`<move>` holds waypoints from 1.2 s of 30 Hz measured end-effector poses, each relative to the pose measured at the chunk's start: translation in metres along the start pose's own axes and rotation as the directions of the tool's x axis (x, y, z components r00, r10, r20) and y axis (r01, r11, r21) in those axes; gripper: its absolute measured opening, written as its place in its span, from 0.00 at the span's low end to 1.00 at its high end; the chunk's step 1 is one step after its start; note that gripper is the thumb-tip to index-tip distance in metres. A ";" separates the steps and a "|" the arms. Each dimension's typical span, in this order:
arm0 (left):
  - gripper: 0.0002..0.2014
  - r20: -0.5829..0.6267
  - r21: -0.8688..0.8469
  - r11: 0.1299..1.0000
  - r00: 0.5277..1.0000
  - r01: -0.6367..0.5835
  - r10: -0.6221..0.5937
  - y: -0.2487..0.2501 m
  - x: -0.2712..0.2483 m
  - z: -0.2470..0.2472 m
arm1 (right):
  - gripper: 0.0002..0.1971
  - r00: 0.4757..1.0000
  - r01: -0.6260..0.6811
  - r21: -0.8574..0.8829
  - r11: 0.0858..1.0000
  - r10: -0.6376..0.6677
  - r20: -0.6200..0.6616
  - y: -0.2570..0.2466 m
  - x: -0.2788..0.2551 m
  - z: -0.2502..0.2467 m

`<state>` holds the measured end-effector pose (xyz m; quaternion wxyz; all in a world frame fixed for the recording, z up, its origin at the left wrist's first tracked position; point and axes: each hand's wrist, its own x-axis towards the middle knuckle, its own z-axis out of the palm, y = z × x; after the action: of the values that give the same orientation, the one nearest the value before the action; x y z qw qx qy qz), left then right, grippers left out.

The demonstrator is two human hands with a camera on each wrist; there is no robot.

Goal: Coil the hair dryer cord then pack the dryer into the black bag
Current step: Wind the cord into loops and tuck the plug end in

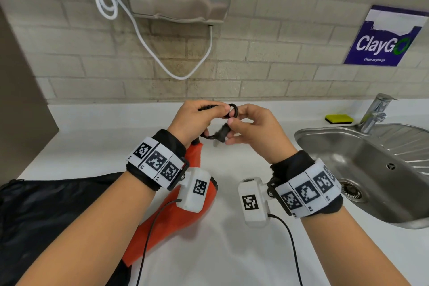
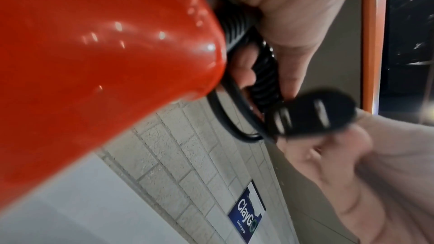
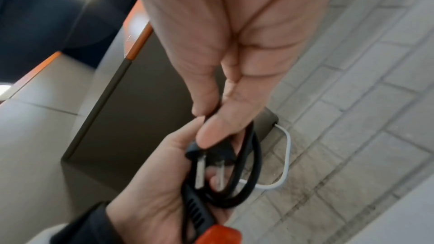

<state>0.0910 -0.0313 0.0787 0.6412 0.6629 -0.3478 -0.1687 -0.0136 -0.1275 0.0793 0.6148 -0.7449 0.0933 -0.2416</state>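
Both hands are up over the white countertop (image 1: 232, 239), mid-coil. The left hand (image 1: 197, 118) is curled round the black ribbed strain relief at the base of the glossy orange-red hair dryer (image 1: 185, 213), w/ loops of the thin black power cord (image 1: 232, 110) gathered against its fingers; the dryer body hangs down below the wrist toward the near left. The right hand (image 1: 250, 130) pinches the black two-prong plug (image 3: 209, 152) between thumb and fingertips, prongs pointing at the left palm. The soft black fabric bag (image 1: 46, 211) lies flat at the near left of the counter, just beside the dryer; whether its mouth is open can't be told. Judging by the short slack left, coiling looks nearly done and packing hasn't begun. To finish well: keep the loops even and about the same size as the ones held, don't crank the cord tight at the strain relief, and tuck the plug end thru or round the bundle so it won't spring apart. Left should hold loops and handle together as one unit while right frees up to open the bag. Risk: blurred plug suggests fast motion, and a loop could slip off the fingers. The steel sink (image 1: 325, 137) sits right, so keep the plug away from it.
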 end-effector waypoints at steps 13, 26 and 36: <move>0.05 0.031 -0.019 1.000 0.999 -0.021 0.022 -0.002 0.002 0.002 | 0.11 0.881 0.225 -0.391 0.892 -0.358 -0.310 0.027 0.006 0.009; 0.05 0.106 0.015 0.999 0.993 -0.045 0.044 -0.011 0.006 -0.005 | 0.14 0.889 0.261 -0.273 0.926 -0.341 -0.306 0.047 0.010 0.020; 0.09 0.157 0.003 0.996 0.984 -0.088 0.086 -0.003 -0.001 -0.001 | 0.18 0.968 0.222 -0.257 0.941 -0.245 -0.061 0.037 0.017 0.019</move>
<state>0.0919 -0.0301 0.0758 0.6152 0.6351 -0.4267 -0.1903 0.0162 -0.1273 0.0453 0.4789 -0.8098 0.0618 -0.3333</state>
